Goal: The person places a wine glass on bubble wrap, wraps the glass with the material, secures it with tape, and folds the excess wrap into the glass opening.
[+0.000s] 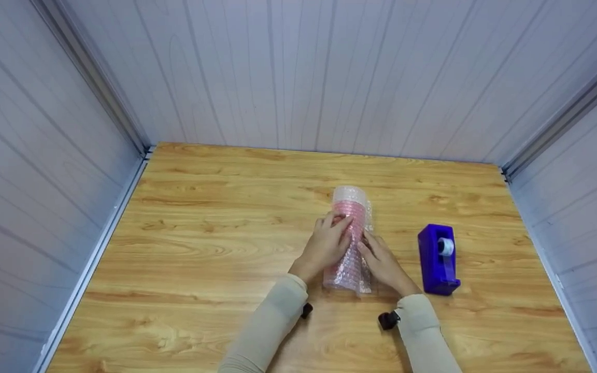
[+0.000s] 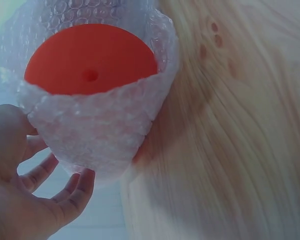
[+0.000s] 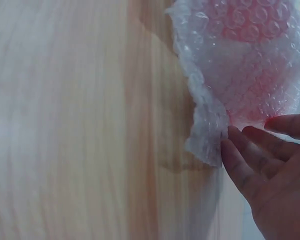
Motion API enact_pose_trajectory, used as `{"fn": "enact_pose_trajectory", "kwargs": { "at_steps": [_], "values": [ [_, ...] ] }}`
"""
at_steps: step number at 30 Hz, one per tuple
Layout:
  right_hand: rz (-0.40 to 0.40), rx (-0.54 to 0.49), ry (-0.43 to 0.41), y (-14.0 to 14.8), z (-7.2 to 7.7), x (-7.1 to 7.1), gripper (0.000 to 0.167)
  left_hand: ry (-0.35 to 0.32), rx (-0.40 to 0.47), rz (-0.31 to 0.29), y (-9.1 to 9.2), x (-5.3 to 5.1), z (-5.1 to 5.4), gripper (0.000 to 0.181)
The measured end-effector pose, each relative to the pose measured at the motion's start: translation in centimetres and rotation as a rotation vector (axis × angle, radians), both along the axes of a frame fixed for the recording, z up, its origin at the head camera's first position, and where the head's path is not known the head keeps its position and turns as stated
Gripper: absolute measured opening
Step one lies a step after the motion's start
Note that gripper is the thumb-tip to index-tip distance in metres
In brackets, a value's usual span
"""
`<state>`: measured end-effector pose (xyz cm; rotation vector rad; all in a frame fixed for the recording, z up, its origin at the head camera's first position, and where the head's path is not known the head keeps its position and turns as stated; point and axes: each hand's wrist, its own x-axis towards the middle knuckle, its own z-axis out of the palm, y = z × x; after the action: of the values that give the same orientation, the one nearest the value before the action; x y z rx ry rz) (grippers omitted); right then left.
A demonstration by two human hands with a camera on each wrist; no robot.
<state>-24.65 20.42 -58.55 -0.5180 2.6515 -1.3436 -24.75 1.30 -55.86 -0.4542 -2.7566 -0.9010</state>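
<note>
A red cylinder lies on the table rolled in clear bubble wrap (image 1: 349, 195). Its flat red end (image 2: 92, 55), with a small dent or hole in the middle, shows inside the loose end of the wrap in the left wrist view. My left hand (image 1: 325, 243) rests over the roll's left side, fingers spread and softly bent against the plastic. On the right side, my right hand (image 1: 383, 261) pinches the wrap's loose edge (image 3: 210, 132) between thumb and fingertips. Part of the roll is hidden beneath both hands.
A blue tape dispenser (image 1: 437, 267) with a roll of clear tape (image 1: 446, 246) stands right of my right hand. The wood-grain table (image 1: 200, 233) is bounded by pale panel walls (image 1: 298, 77) at the back and both sides.
</note>
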Motion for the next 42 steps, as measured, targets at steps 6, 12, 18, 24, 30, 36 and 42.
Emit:
{"fn": "enact_pose_trajectory", "kwargs": {
  "at_steps": [6,12,18,24,30,36,42],
  "values": [
    [-0.034,0.047,0.023,0.2,-0.1,0.2,0.054,0.026,-0.056,-0.005,0.5,0.0,0.2,0.04],
    [-0.047,0.099,0.022,0.6,-0.1,0.2,0.054,0.028,-0.073,0.001,0.9,-0.1,0.2,0.04],
    [-0.065,0.13,-0.003,1.1,-0.2,0.0,0.052,0.046,-0.11,0.001,1.4,-0.1,0.2,0.04],
    [-0.07,0.109,-0.003,1.1,-0.3,-0.1,0.052,0.073,-0.14,0.004,1.7,-0.1,0.2,0.039],
    [-0.076,0.071,0.005,0.9,-0.3,0.0,0.05,0.106,-0.174,-0.002,2.1,-0.1,0.3,0.039],
    [-0.079,0.01,-0.02,0.8,-0.4,0.2,0.05,0.069,-0.208,-0.006,2.2,-0.1,0.4,0.039],
    [-0.082,-0.038,-0.047,0.7,-0.3,0.3,0.051,0.045,-0.162,0.006,2.1,0.0,0.3,0.039]
  ]
}}
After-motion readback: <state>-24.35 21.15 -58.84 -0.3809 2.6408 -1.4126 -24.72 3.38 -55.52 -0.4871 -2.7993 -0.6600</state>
